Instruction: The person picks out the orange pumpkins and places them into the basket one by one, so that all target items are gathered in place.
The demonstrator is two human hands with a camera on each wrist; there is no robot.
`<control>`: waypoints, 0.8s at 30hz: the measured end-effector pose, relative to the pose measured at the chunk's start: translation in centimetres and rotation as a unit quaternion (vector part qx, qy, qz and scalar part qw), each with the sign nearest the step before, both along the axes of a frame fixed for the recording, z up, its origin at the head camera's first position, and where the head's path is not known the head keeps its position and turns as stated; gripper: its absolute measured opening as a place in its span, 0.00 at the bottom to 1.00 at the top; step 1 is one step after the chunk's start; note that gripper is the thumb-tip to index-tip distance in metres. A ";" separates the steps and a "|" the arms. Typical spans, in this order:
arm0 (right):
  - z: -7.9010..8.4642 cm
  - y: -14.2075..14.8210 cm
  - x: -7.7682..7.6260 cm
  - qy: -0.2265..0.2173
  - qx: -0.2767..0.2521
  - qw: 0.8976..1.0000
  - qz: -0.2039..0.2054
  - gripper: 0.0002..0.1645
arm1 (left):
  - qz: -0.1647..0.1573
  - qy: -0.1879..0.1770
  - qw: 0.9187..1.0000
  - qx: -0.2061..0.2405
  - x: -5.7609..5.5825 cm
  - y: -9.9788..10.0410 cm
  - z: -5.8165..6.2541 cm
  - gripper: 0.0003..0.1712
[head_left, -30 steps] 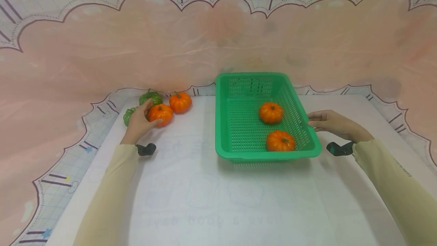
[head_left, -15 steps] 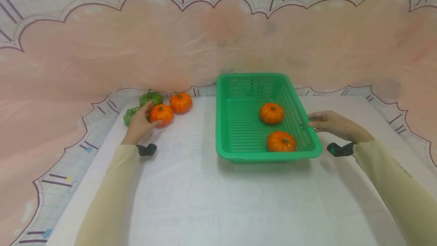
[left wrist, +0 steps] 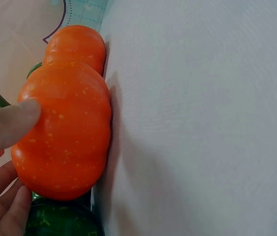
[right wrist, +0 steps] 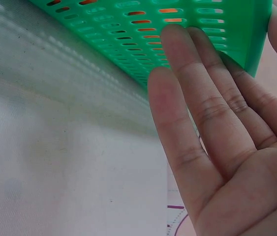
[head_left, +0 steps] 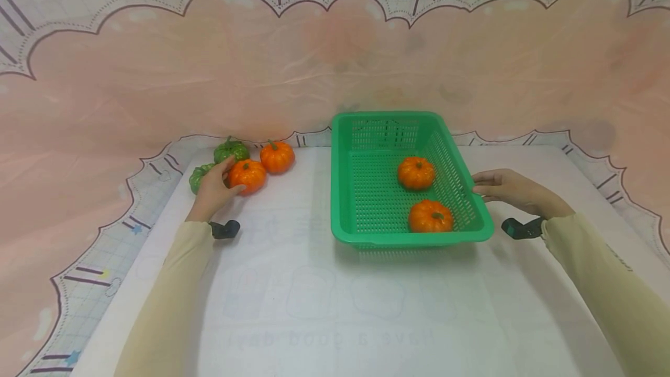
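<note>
My left hand (head_left: 213,191) is at the left, thumb and fingers around the near side of an orange pumpkin (head_left: 248,175) on the table. In the left wrist view the thumb (left wrist: 15,123) lies against that pumpkin's side and the other fingers are at its lower end. Two green pumpkins (head_left: 234,150) sit beside and behind this hand, partly hidden by it. Another orange pumpkin (head_left: 277,157) stands just behind. My right hand (head_left: 515,191) has its fingers extended against the outer right wall of a green basket (head_left: 342,191), under the rim.
Inside the basket lie two orange pumpkins, one toward the middle (head_left: 416,173) and one near the front (head_left: 430,216). A white printed cloth (head_left: 293,301) covers the table. A patterned pink curtain (head_left: 293,74) hangs along the back edge.
The left thumb has drawn back very slightly from the orange pumpkin's front. The right hand, basket and pumpkins stay in place.
</note>
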State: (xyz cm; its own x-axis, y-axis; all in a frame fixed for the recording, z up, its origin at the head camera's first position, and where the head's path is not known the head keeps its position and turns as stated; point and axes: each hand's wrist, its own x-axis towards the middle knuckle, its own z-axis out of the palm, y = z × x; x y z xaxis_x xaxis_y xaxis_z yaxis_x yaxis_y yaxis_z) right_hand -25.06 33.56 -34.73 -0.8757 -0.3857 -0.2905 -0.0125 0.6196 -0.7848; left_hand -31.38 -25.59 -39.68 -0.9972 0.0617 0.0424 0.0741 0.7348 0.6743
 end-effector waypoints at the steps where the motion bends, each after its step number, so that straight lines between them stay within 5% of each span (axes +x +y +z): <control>1: 0.0 0.0 0.0 0.000 -0.001 1.000 0.001 0.33 | 0.000 0.000 1.000 -0.001 0.0 0.0 0.0 0.44; 24: 0.1 0.0 -0.1 -0.003 0.006 1.000 -0.001 0.34 | -0.003 0.012 1.000 -0.018 0.2 0.1 -0.2 0.40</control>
State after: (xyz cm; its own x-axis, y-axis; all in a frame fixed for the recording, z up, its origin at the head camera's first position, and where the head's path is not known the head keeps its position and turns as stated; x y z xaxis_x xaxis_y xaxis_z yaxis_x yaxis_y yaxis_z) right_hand -25.13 33.54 -34.62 -0.8746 -0.3807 -0.3002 -0.0069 0.6289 -0.7774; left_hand -31.21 -25.44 -39.86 -0.9955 0.0700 0.0636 0.0945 0.7578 0.6456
